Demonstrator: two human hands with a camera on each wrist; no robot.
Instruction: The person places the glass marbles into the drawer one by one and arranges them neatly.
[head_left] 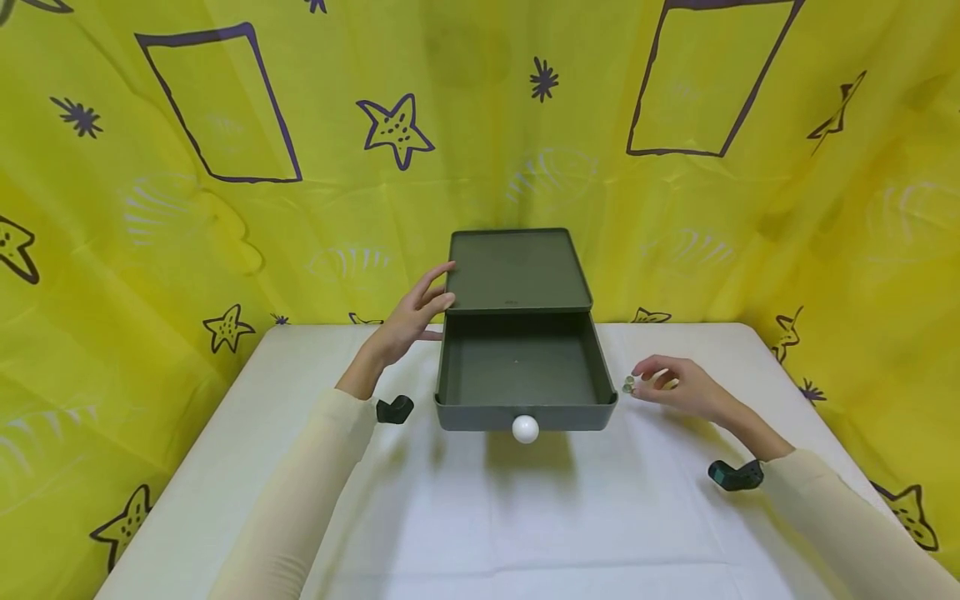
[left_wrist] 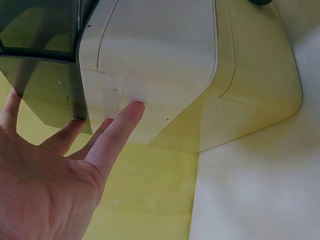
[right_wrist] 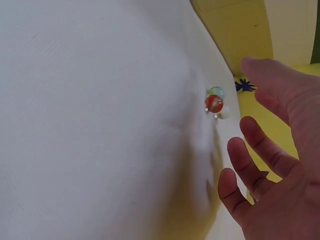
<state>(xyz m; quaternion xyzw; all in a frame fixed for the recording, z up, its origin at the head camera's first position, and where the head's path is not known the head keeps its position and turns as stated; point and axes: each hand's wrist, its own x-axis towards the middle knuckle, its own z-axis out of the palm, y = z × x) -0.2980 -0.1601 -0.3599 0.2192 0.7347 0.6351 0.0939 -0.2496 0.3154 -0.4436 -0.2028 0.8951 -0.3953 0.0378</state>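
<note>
A small box (head_left: 520,268) with a dark grey-green top stands at the back of the table. Its drawer (head_left: 525,418), with a round white knob (head_left: 525,429), is pulled out and looks empty inside. My left hand (head_left: 408,325) rests spread fingertips against the box's left side, which shows as a pale panel (left_wrist: 150,55) in the left wrist view. Right of the drawer, several glass marbles (head_left: 628,384) sit together on the cloth, one of them red (right_wrist: 214,103). My right hand (head_left: 678,385) hovers beside them, its fingers apart and loosely bent, holding nothing.
A white cloth (head_left: 600,533) covers the table. Behind and at both sides hangs a yellow curtain (head_left: 480,108) with starfish drawings, close behind the box. The drawer juts toward the front of the table.
</note>
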